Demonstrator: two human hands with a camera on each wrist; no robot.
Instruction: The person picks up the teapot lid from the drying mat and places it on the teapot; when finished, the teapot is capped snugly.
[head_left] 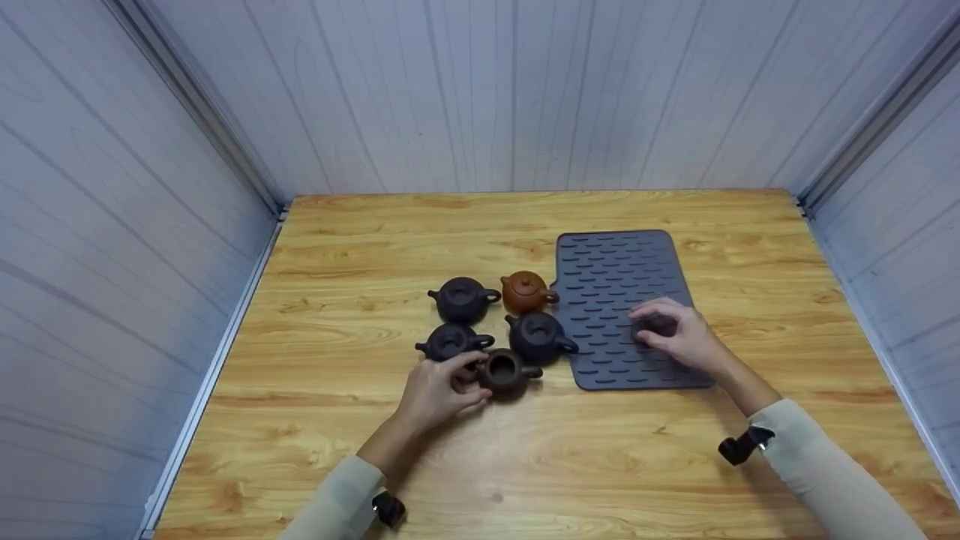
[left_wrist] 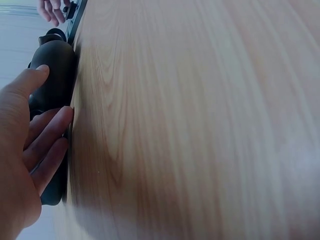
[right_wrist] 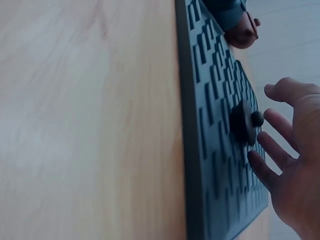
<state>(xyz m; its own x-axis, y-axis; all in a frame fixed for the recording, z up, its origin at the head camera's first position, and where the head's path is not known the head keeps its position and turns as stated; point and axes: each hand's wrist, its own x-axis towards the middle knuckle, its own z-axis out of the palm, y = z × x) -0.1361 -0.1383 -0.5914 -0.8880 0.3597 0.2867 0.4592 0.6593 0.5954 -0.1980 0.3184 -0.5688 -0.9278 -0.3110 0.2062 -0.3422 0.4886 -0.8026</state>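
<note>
A dark brown teapot (head_left: 501, 386) without its lid stands near the front of the cluster, its round mouth facing up. My left hand (head_left: 435, 394) holds its spout side between thumb and fingers; the thumb (left_wrist: 37, 77) lies against the body in the left wrist view. On the grey ridged mat (head_left: 622, 262) sits a small dark teapot lid (right_wrist: 241, 122) with a round knob. Around that lid hovers my right hand (head_left: 686, 337), its fingers spread and apart from the knob in the right wrist view. In the head view the hand partly hides the lid.
Beside the open teapot stand several lidded teapots: a dark one (head_left: 461, 301) at the back left, a smaller dark one (head_left: 450, 341) at the left, another dark one (head_left: 536, 337) touching the mat's left edge, and an orange-brown one (head_left: 525, 294) behind. Panels (head_left: 465, 97) enclose the wooden table (head_left: 360, 255).
</note>
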